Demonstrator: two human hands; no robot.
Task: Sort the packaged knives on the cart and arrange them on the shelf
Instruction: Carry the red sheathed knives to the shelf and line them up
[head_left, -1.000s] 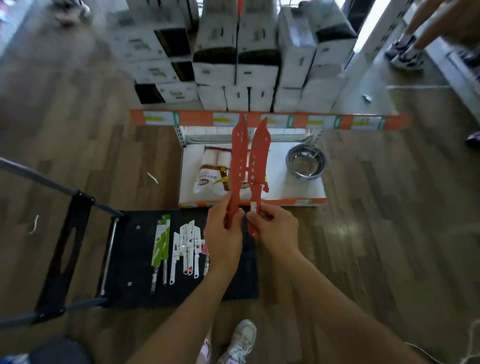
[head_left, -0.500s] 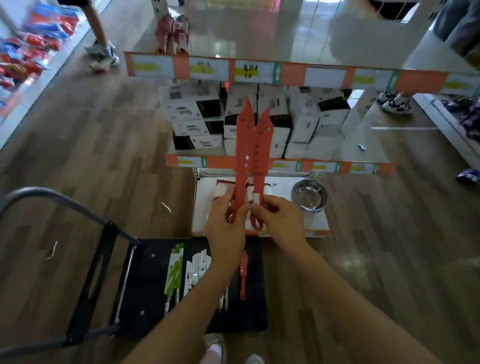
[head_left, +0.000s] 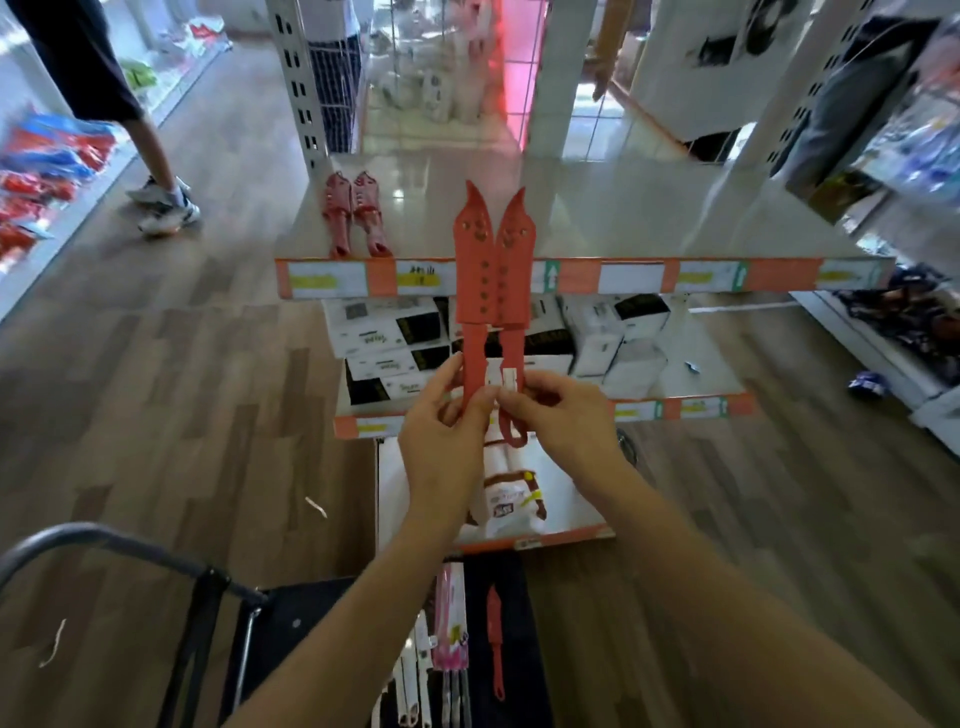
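L hand (head_left: 447, 423) pinches the handle of the left red knife (head_left: 470, 270). R hand (head_left: 566, 415) pinches the right red knife (head_left: 515, 260). Both knives are upright, blades touching, in front of the top shelf (head_left: 649, 208) edge. Recommended: keep tips level and lay the pair flat beside the shelved red pair (head_left: 356, 213). Vs. 0.5 s ago: knives are raised to top-shelf height, and the cart (head_left: 301, 618) sits lower in view.

In front of top shelf (head_left: 623, 218) edge, centre: held knife pair (head_left: 491, 270), upright, side by side, touching. At its handles: left hand (head_left: 441, 441) and right hand (head_left: 566, 415). On top shelf, far left: second knife pair (head_left: 356, 213). One level below: boxes (head_left: 389, 338). On lowest level: bag (head_left: 511, 499). Nearest, on cart (head_left: 311, 603): packaged knives (head_left: 449, 623), with single knife (head_left: 495, 639) to their right.
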